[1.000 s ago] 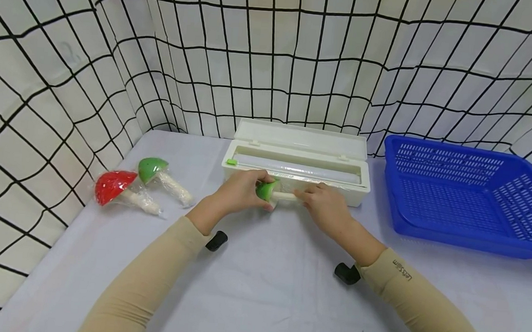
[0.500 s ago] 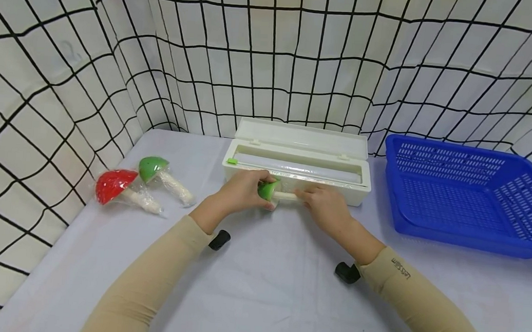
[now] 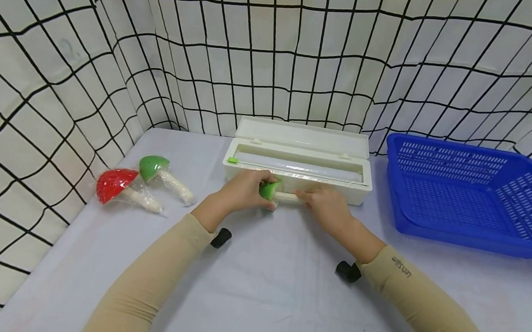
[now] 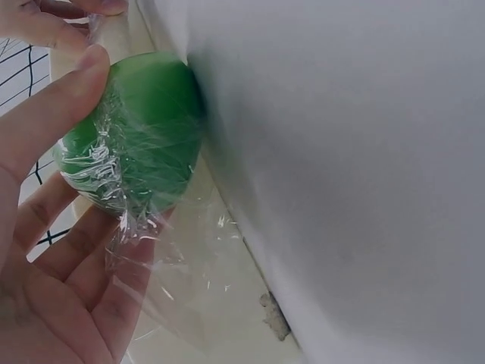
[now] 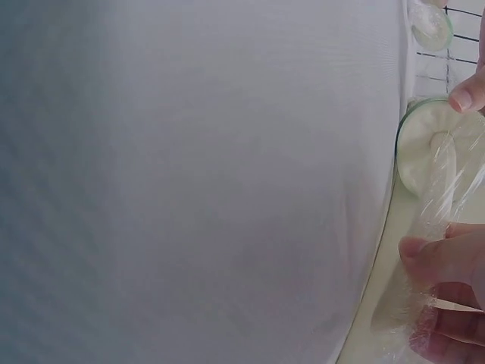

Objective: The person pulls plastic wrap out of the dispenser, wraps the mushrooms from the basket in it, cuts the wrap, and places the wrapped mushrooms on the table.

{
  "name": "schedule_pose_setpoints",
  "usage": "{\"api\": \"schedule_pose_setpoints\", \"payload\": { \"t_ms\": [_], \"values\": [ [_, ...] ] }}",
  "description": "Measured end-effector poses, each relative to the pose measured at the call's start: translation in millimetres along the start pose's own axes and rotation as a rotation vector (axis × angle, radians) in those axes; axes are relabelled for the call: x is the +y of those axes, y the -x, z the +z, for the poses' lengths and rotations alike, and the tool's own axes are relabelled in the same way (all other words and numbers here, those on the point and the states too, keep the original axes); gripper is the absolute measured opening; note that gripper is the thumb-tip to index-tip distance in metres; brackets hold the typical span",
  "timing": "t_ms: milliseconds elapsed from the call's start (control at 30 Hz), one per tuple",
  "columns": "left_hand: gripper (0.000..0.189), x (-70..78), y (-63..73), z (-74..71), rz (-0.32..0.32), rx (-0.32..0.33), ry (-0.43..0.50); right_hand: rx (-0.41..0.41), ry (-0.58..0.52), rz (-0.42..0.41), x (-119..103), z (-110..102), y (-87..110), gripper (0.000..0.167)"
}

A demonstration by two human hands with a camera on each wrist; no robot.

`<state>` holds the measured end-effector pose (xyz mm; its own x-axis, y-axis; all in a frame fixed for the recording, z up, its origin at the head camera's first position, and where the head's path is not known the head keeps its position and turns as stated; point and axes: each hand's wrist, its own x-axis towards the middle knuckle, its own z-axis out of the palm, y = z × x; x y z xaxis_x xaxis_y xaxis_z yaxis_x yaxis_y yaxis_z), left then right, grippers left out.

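Between my hands lies a toy mushroom with a green cap (image 4: 155, 114) and a pale stem (image 3: 288, 197), partly covered in clear cling film (image 4: 125, 174). My left hand (image 3: 244, 191) grips the cap, thumb on one side and fingers beneath it in the left wrist view. My right hand (image 3: 325, 205) pinches the film-covered stem, seen closely in the right wrist view. Right behind the hands stands a white cling film dispenser (image 3: 356, 195), its lid (image 3: 302, 136) raised and a film roll (image 3: 298, 165) inside.
On the left lie a film-wrapped red mushroom (image 3: 115, 184) and a film-wrapped green mushroom (image 3: 152, 167). A blue plastic basket (image 3: 455, 238) stands at the right. Black wire mesh (image 3: 297, 55) rises behind and along the left of the white-covered table (image 3: 257, 289).
Both hands keep their hold on the mushroom in front of the dispenser. Only a very slight shift of the whole view shows.
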<state>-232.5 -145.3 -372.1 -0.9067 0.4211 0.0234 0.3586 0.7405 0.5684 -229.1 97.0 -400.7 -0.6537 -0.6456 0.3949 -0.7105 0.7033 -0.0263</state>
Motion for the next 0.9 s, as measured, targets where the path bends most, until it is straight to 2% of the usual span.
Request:
{"api": "schedule_pose_setpoints", "payload": {
  "t_ms": [300, 533, 700, 900],
  "values": [
    [0.059, 2.2, -4.4, 0.6, -0.017, -0.037, -0.002, -0.049, -0.027, 0.037, 0.7, -3.6, -0.5, 0.037],
    [0.060, 3.7, -2.6, 2.3, -0.020, -0.032, -0.036, -0.023, -0.048, 0.018, 4.4, -0.5, -1.1, 0.037],
    [0.061, 5.5, 0.2, 1.4, -0.008, -0.042, -0.059, -0.044, -0.070, 0.037, 5.3, -2.0, -0.9, 0.036],
    [0.067, 6.3, 4.8, -0.1, 0.048, -0.058, -0.111, -0.058, -0.116, 0.041, 4.7, -6.1, -0.1, 0.036]
  ]
}}
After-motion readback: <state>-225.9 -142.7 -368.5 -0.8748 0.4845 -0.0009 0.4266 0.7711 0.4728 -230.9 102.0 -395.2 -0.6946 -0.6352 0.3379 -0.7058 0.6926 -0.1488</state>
